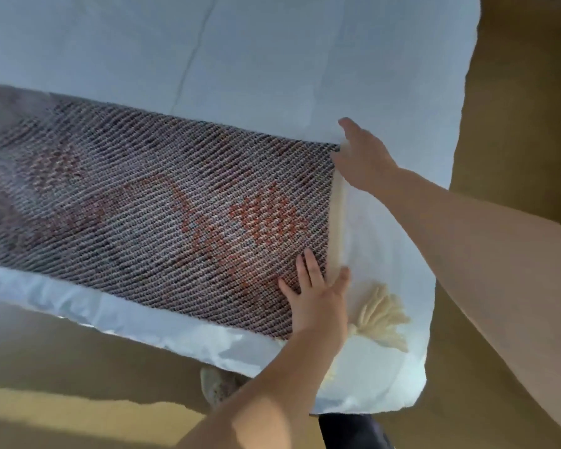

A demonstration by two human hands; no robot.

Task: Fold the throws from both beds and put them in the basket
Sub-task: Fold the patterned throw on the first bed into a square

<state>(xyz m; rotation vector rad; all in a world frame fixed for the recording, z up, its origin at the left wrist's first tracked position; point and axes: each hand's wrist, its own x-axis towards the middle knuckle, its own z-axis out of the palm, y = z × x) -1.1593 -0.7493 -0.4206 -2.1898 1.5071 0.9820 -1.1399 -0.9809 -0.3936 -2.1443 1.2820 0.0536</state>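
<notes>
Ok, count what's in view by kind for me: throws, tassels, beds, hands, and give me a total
Throws: 1, the woven throw
Tassels: 1, the cream tassel
Beds: 1, the white bed
Hands: 2, left hand and right hand
Total: 5

- soft, even daylight, fairly bright; the white bed (272, 53) takes on a cool bluish cast.
- no hard glare; only a faint sheen on the bed's near edge, left of the left hand (318, 303).
- the throw (162, 202) is sharp near the left hand, its weave crisp there, but smears into motion blur toward its far left end.
- a dim shadow lies on the floor (78, 367) below the bed's near edge, with a brighter yellow band further down.
- wide-angle distortion bows the bed's edges, and the right forearm looms large.
</notes>
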